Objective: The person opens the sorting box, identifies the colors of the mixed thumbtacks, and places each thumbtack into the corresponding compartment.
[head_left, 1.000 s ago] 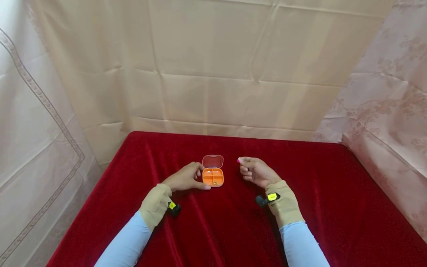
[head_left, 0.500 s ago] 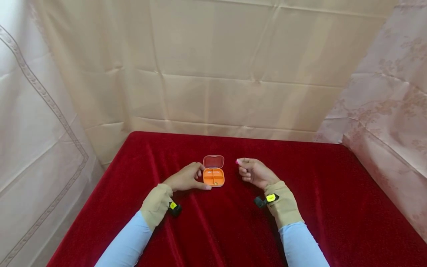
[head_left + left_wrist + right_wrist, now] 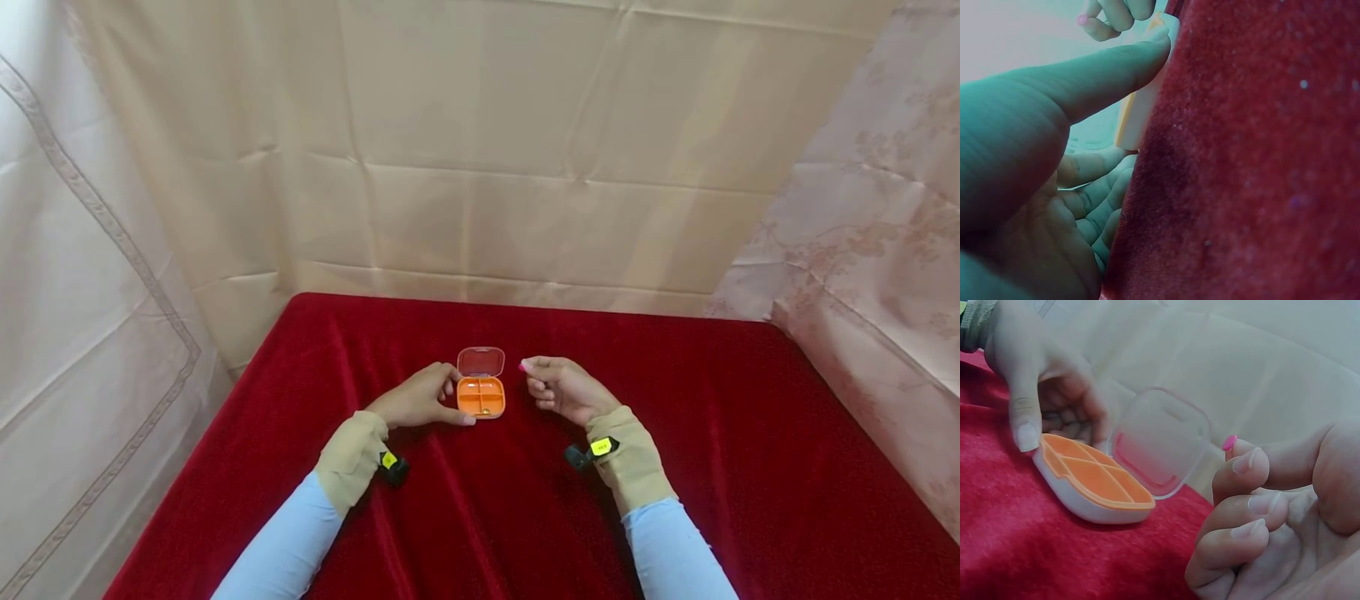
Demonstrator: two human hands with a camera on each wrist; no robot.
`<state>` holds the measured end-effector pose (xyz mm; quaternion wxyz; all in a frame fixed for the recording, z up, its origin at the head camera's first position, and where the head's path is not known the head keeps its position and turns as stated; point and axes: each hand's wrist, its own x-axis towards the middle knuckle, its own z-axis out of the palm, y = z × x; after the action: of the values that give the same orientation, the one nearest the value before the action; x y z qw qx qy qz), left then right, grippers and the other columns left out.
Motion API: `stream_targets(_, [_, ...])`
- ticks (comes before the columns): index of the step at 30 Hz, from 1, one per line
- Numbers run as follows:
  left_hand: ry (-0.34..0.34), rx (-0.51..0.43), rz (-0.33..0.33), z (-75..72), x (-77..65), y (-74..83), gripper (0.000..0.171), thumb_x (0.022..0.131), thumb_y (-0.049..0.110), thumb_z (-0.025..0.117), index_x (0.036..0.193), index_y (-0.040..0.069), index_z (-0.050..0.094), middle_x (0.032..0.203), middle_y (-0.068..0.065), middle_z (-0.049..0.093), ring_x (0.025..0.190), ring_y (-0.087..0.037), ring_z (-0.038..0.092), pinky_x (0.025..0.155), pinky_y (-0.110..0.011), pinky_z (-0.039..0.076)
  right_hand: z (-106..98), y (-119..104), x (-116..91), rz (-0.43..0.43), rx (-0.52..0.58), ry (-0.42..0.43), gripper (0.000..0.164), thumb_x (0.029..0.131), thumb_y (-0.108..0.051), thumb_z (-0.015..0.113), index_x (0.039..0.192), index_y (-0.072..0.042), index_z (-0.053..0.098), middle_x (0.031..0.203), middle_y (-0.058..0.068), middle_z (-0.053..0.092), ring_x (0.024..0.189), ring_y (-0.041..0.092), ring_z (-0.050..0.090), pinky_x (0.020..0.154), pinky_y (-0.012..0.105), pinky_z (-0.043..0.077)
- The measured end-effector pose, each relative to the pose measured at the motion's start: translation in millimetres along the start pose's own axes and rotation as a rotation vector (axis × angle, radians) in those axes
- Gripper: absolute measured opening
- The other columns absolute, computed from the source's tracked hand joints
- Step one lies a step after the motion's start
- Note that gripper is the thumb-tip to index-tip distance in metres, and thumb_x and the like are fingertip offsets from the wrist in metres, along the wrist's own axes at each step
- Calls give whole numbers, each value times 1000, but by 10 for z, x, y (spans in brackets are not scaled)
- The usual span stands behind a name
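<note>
In the head view, the left hand (image 3: 416, 398) holds the pill box (image 3: 470, 404) at its side: the thumb lies along the near edge, the other fingers are at the far side, so the grip is as wide as the box. The raised clear lid (image 3: 481, 362) stands just beyond these fingertips. To the right of the thumb tip, a small yellow piece (image 3: 486, 412) lies in the near right compartment. The right hand (image 3: 573, 387) makes a narrow pinch on a pink pill (image 3: 522, 366), in the air, near the box but apart from it. Below both hands is the red cloth (image 3: 517, 517).

In the left wrist view, the thumb touches one corner of the box, and the forefinger reaches the other corner.

In the right wrist view, the pill sits at the tips of thumb and forefinger; the remaining fingers are curled under it.
</note>
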<state>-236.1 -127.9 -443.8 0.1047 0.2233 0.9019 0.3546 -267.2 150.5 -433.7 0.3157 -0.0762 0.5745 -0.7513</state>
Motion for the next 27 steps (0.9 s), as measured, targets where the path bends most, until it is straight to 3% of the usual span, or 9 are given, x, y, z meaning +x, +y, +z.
stream_targets(18, [7,-3,-8,25,22,9,67,73,46,83,119,8,53,98,-4,51,90,-17,48,78,-30,43,157,68,25,27,-60,14,15,102,-14,51,106,0,48,67,-2,37,53,7,28,49,21,27])
stream_targets(27, [4,-23,-10,15,6,33,66,73,44,83,120,7,54,98,-4,52,91,-18,48,78,-31,43,173,82,31,32,-58,12,16,100,-17,55,93,-3,49,66,-2,38,52,7,30,49,21,27])
